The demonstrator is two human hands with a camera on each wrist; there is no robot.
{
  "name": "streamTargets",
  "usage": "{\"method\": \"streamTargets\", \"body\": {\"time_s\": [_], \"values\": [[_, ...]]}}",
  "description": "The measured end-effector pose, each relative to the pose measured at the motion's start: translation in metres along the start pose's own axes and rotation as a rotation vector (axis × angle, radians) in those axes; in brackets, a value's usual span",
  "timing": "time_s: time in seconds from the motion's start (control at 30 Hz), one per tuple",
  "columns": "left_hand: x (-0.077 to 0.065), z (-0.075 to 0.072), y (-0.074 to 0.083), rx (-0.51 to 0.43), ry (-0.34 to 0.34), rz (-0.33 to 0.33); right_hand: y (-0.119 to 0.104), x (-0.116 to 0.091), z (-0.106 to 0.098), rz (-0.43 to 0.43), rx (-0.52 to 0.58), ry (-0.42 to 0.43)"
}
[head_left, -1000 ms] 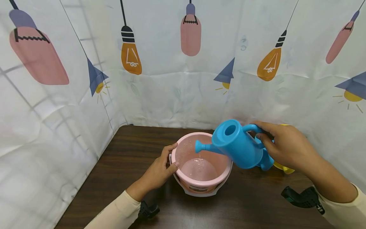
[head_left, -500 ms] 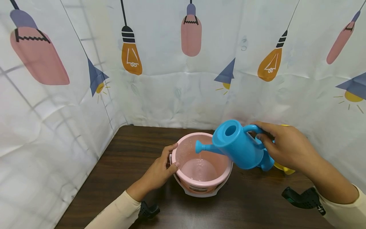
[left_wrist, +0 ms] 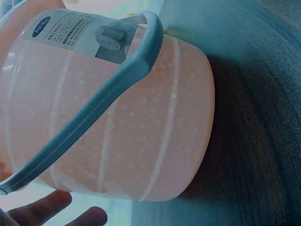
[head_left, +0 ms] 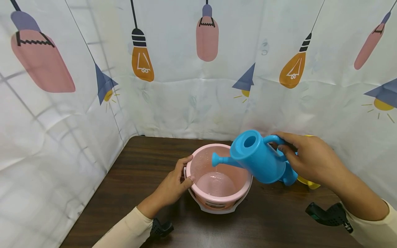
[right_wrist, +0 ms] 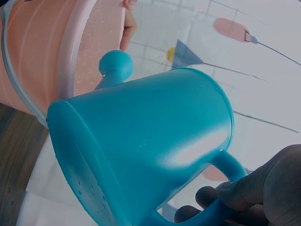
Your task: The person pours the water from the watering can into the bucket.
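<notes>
A pink plastic bucket (head_left: 214, 198) stands upright on the dark wooden table, its pale handle hanging down at the front. My left hand (head_left: 170, 186) grips its left rim, with the thumb over the edge; in the left wrist view some fingers (left_wrist: 87, 217) show beside the bucket's wall. My right hand (head_left: 310, 158) holds a blue watering can (head_left: 263, 162) by its handle, tilted so that the spout (head_left: 217, 159) reaches over the bucket. A thin trickle of water falls from the spout onto shallow, rippling water (head_left: 215, 182) inside.
Behind the watering can, partly hidden, another blue object (head_left: 289, 175) and a yellow object (head_left: 310, 183) sit on the table (head_left: 149, 158). A white curtain (head_left: 173, 103) printed with lamps hangs behind and to the left.
Both hands, the bucket and the tilted watering can stay in place. Water keeps trickling from the spout.
</notes>
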State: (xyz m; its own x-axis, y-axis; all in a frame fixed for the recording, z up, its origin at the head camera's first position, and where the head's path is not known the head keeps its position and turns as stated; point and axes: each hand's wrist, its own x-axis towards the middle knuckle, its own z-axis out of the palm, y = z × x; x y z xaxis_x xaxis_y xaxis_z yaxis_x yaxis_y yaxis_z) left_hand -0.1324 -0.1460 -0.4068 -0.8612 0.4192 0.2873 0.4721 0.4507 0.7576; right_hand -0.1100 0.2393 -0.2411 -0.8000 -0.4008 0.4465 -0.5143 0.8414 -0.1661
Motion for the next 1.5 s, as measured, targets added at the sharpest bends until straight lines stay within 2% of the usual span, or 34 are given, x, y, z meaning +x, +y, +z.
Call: {"method": "streamTargets", "body": {"time_s": [0.57,1.5], "values": [[-0.0001,-0.0007,0.0000,0.007,0.006,0.007,-0.0001,0.0017,0.0001,-0.016,0.000,0.005],[-0.0004,0.0001,0.0000,0.002,-0.002,0.000,-0.0015,0.0011,-0.0005,0.014,0.000,-0.016]]}}
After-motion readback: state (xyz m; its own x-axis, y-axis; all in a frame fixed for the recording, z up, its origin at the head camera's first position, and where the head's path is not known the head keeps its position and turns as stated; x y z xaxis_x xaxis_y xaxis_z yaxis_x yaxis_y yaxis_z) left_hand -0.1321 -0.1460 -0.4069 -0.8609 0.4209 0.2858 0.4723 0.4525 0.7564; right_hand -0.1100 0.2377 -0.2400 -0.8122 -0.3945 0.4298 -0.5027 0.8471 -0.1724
